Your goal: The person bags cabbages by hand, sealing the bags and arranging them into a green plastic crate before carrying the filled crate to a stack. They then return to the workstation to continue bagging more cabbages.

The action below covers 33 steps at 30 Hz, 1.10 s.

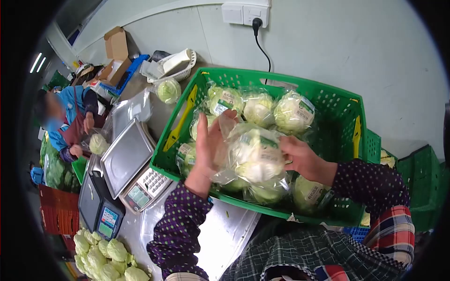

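Observation:
A cabbage in a clear plastic bag [259,154], slightly blurred and with a printed label, is held above the green crate [290,215]. My right hand [304,158] grips its right side with thumb and fingers. On the other side, my left hand [210,145] is open, thumb and fingers stretched upward, with loose plastic of the bag against its palm and fingers. Below and behind lie several more bagged cabbages, among them one at the back right [294,111] and one at the front [309,191].
Left of the crate are a scale with a steel plate [126,159] and a darker scale [108,216]. Bare cabbages [101,255] are piled at lower left. A co-worker [70,119] handles a bagged cabbage [98,144]. A plugged cord [262,47] hangs down the wall.

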{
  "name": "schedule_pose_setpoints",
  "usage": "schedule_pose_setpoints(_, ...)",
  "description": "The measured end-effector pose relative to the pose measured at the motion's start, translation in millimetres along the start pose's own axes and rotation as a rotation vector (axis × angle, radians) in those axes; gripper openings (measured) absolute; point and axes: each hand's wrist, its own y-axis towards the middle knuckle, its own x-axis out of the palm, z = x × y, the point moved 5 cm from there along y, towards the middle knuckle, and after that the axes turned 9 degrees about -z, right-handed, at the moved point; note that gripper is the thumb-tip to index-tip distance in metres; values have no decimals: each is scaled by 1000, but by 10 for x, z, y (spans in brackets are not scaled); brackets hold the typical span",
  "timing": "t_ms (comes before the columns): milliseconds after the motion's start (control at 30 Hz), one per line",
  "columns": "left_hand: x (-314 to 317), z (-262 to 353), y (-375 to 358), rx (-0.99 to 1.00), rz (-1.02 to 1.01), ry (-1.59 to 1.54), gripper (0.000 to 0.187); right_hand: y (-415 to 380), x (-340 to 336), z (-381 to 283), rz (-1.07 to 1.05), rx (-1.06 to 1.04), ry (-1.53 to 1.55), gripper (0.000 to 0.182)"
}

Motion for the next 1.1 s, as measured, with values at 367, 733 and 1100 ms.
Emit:
schedule_pose_setpoints(367, -519, 244, -189, -127, 344, 711, 55, 466, -4, -681, 81, -306, -1171, 37)
schedule_pose_setpoints(733, -697, 513, -190, 53, 594, 619, 17, 898, 158, -264, -130, -341, -1177, 51)
schedule_pose_setpoints(1100, -712, 278, -126, -332, 494, 760, 19, 1505, 412, -369, -355, -252, -1179, 24)
